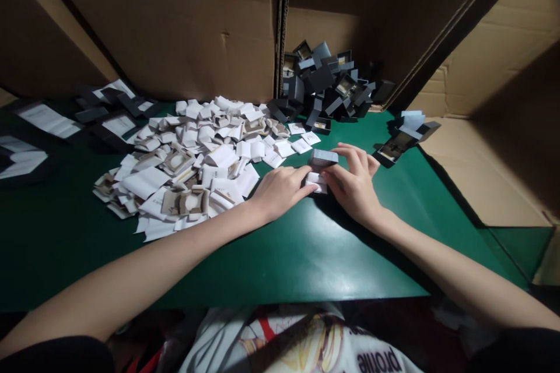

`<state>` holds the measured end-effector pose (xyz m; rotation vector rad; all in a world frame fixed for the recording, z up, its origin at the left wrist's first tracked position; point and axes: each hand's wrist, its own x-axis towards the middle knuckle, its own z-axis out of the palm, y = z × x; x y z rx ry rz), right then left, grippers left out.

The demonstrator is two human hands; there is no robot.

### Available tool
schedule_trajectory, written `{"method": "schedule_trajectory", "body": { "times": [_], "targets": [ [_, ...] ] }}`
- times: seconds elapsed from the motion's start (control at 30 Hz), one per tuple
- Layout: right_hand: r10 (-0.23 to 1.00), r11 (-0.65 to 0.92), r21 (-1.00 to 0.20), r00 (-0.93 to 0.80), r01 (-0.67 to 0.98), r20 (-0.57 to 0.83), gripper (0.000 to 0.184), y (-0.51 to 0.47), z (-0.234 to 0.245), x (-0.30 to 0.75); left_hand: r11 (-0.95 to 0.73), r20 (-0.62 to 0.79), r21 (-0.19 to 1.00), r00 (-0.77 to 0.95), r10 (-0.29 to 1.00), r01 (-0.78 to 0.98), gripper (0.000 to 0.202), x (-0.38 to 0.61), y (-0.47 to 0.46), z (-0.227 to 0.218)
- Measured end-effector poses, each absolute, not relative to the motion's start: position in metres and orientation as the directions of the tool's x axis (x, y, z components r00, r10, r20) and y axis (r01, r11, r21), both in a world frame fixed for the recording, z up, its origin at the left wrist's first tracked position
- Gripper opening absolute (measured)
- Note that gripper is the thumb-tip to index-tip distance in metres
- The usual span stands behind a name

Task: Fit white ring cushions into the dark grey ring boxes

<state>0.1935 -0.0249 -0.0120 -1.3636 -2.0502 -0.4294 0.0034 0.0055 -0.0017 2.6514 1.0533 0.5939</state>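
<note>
A small dark hinged box (324,157) with a greyish lid stands open on the green table between my hands. In its lower part sits a white folded card insert (317,182). My left hand (282,189) holds the box from the left, thumb pressed on the insert and fingers at the lid. On the other side, my right hand (355,183) grips it with the thumb by the insert and the fingers curled behind the lid. My fingers hide part of the box.
A wide heap of white folded card inserts (223,154) lies left of my hands. Dark boxes are piled (324,78) at the back, inside cardboard walls (196,23). An open dark box (400,143) stands at right. Larger dark boxes (116,125) with white linings lie at far left.
</note>
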Motion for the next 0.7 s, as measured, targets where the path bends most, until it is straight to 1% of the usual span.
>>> {"method": "schedule_trajectory", "body": {
  "times": [0.13,0.23,0.3,0.47,0.57,0.7],
  "targets": [
    [0.705,0.397,-0.056,-0.265,0.916,0.657,0.012,-0.0236,-0.0144,0.1938,-0.819,0.451,0.258,0.686,0.572,0.513,0.029,0.0031,0.0036,-0.0034],
    [0.712,0.384,-0.047,-0.264,0.922,0.651,0.014,-0.0215,-0.0177,0.1941,-0.875,0.529,0.171,0.707,0.469,0.452,0.017,0.0050,0.0024,-0.0050],
    [0.722,0.370,-0.040,-0.260,0.928,0.641,0.014,-0.0209,-0.0194,0.1939,-0.893,0.551,0.134,0.716,0.428,0.430,0.014,0.0068,0.0017,-0.0059],
    [0.735,0.356,-0.045,-0.250,0.933,0.631,0.014,-0.0236,-0.0176,0.1932,-0.908,0.565,0.085,0.731,0.383,0.411,0.013,0.0093,0.0010,-0.0075],
    [0.720,0.362,-0.046,-0.248,0.931,0.648,0.012,-0.0244,-0.0143,0.1932,-0.908,0.580,0.055,0.727,0.368,0.415,0.013,0.0090,0.0011,-0.0070],
    [0.692,0.367,-0.031,-0.250,0.930,0.678,0.008,-0.0232,-0.0121,0.1936,-0.900,0.588,-0.014,0.732,0.344,0.435,0.015,0.0092,-0.0006,-0.0042]
  ]
}}
